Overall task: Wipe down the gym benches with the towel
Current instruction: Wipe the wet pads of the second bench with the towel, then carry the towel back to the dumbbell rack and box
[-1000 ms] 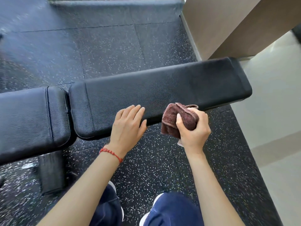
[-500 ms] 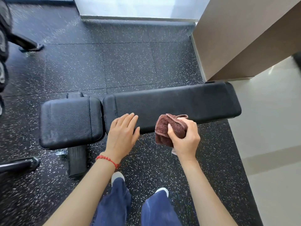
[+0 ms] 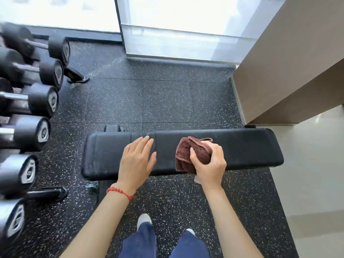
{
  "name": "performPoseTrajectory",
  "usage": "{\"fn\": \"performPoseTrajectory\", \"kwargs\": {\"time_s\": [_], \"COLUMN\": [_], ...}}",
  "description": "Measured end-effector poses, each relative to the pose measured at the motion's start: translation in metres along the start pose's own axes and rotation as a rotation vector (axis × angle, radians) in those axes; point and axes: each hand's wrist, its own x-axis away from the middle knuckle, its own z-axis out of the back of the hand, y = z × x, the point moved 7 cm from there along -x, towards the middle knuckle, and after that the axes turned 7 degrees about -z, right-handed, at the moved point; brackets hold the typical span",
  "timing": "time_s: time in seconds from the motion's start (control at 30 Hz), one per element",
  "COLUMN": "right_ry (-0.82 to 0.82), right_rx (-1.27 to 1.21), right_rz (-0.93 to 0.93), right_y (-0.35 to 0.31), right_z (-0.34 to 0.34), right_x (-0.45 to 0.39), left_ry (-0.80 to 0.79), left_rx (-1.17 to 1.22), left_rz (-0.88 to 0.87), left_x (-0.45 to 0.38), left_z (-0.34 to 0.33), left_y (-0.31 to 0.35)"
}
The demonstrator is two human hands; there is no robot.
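Note:
A black padded gym bench (image 3: 242, 148) lies across the speckled rubber floor in front of me, a short seat pad on the left and a long back pad on the right. My left hand (image 3: 136, 161) hovers flat with straight fingers over the gap between the two pads. My right hand (image 3: 210, 162) grips a bunched brown towel (image 3: 193, 151) above the long pad's near half. Whether either hand touches the bench I cannot tell.
A rack of black dumbbells (image 3: 31, 133) fills the left edge. A beige wall (image 3: 290, 67) juts in at the right, close to the bench's far end. A bright glass panel (image 3: 186, 34) stands behind. My legs and shoes (image 3: 145, 219) are below.
The view has pulled up and back, so the bench looks smaller and the dumbbell rack has come into sight. Both hands have lifted away from the bench's near edge, the right still gripping the towel.

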Motion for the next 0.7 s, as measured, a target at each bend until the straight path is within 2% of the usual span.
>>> {"fn": "performPoseTrajectory", "kwargs": {"time_s": [0.23,0.4,0.5,0.7], "right_ry": [-0.133,-0.272,-0.39,-0.584], "right_rx": [-0.109,-0.162,-0.189,-0.254], "right_rz": [0.042,0.142,0.18,0.399], "right_y": [-0.031,-0.058,-0.074,-0.12], "right_z": [-0.042,-0.083,-0.105,-0.149], "right_x": [-0.039,-0.069,-0.081,-0.081], "left_ry": [0.058,0.099,0.134,0.221], "left_rx": [-0.033,-0.101,-0.137,-0.185], "left_rz": [0.162,0.311,0.448,0.754], "left_x": [-0.004,-0.004,0.003,0.047], "left_z": [0.031,0.046,0.056,0.075], "left_y": [-0.032,-0.051,-0.061,-0.077]}}
